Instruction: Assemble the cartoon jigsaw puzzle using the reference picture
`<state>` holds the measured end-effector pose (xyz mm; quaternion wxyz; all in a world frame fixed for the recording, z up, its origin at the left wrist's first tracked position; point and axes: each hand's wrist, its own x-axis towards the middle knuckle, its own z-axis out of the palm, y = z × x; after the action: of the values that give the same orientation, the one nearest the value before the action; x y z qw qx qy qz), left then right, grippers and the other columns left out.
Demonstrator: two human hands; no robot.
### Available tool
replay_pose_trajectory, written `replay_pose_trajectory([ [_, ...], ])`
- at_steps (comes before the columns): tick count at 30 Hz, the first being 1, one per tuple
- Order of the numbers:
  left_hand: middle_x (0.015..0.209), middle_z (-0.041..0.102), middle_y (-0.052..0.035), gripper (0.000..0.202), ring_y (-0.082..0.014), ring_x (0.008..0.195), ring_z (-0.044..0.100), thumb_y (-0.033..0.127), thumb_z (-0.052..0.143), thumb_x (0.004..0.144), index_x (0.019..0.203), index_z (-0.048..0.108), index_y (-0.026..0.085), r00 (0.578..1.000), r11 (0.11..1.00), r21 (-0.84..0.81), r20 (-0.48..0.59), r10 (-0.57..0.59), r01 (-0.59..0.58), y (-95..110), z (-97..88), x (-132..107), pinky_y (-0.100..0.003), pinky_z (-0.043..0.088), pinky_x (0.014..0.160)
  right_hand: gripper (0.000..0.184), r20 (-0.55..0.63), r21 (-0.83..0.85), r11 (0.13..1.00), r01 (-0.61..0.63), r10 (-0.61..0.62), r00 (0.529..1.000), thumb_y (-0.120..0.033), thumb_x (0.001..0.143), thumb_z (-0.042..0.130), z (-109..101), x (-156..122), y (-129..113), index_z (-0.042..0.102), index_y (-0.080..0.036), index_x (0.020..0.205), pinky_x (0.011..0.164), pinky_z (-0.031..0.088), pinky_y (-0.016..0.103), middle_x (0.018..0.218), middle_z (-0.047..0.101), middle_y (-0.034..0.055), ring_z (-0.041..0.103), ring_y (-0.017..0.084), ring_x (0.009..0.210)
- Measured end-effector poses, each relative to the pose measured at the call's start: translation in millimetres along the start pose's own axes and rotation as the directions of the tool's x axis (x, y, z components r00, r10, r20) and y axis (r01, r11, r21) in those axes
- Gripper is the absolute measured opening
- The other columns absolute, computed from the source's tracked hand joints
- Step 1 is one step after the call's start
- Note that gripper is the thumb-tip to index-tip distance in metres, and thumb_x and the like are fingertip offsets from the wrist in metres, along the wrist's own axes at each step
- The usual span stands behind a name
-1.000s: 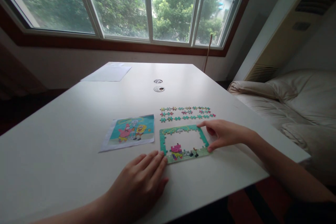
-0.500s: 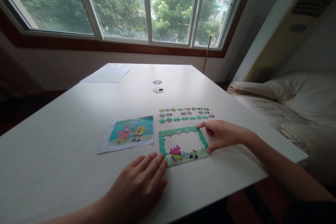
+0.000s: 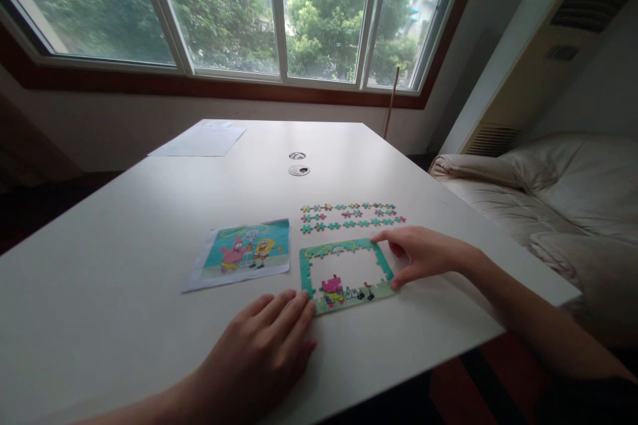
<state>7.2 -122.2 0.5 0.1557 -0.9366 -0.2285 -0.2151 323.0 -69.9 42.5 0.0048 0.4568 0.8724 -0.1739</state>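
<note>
A partly assembled jigsaw puzzle (image 3: 347,244) lies flat on the white table, its teal and green border joined around a bare middle. Pink and yellow character pieces fill part of its lower left. My left hand (image 3: 264,339) rests flat, with outstretched fingertips at the puzzle's lower left corner. At the right side, my right hand (image 3: 423,255) spans the edge, forefinger at the upper corner and thumb at the lower one; its other fingers are partly hidden. Loose puzzle pieces (image 3: 349,224) lie in rows beyond the puzzle. Left of it is a printed reference picture (image 3: 248,252) of cartoon characters.
The white table (image 3: 124,246) reaches toward the window. White paper sheets (image 3: 199,141) lie at its far left, and two round inserts (image 3: 299,170) sit in its far middle. A pale sofa (image 3: 558,172) stands on the right beside a tall air conditioner (image 3: 518,73).
The view has shifted very slightly, moving everything a little left in the picture. Both hands keep their places against the puzzle, and no piece has visibly moved.
</note>
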Motion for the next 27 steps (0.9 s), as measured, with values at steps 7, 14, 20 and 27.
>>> replay_pose_trajectory([
  [7,0.108,0.064,-0.0099,0.034,-0.0258,0.094,0.059,0.035,0.042,0.087,0.104,0.063,0.014,0.994,0.991,0.097,0.060,-0.094,0.088,0.4,1.5,-4.0,-0.036,0.047,0.074,0.080,-0.004,0.013,1.000,-0.001,0.001,1.000,-0.060,0.056,0.067,0.7,0.4,0.6,0.048,-0.018,0.121,0.060,0.036,0.023,0.074,0.055,0.0015,0.052,0.016,0.067],
  [14,0.109,0.064,-0.0111,0.040,-0.0251,0.096,0.058,0.039,0.037,0.089,0.106,0.063,0.013,0.986,0.985,0.101,0.076,-0.145,0.137,3.0,3.1,-4.1,-0.036,0.045,0.078,0.079,-0.002,0.004,1.000,-0.003,0.003,1.000,-0.060,0.057,0.067,0.4,0.2,0.3,0.048,-0.019,0.121,0.060,0.036,0.023,0.075,0.055,0.0013,0.053,0.016,0.068],
  [20,0.108,0.064,-0.0099,0.039,-0.0242,0.095,0.058,0.038,0.037,0.088,0.104,0.064,0.014,0.987,0.987,0.121,0.103,-0.121,0.108,2.2,0.9,-3.2,-0.035,0.046,0.076,0.077,-0.006,0.005,1.000,-0.005,0.005,1.000,-0.058,0.057,0.068,-0.5,0.4,-1.7,0.048,-0.019,0.121,0.060,0.036,0.023,0.075,0.056,0.0012,0.052,0.016,0.067],
  [27,0.109,0.064,-0.0112,0.039,-0.0247,0.093,0.059,0.038,0.037,0.088,0.106,0.062,0.013,0.984,0.988,0.076,0.104,-0.143,0.135,3.9,3.1,-4.4,-0.036,0.044,0.076,0.078,0.009,0.011,0.999,-0.031,0.031,0.999,-0.058,0.057,0.068,-0.1,-0.4,-3.3,0.047,-0.019,0.121,0.059,0.036,0.023,0.074,0.055,0.0009,0.052,0.016,0.066],
])
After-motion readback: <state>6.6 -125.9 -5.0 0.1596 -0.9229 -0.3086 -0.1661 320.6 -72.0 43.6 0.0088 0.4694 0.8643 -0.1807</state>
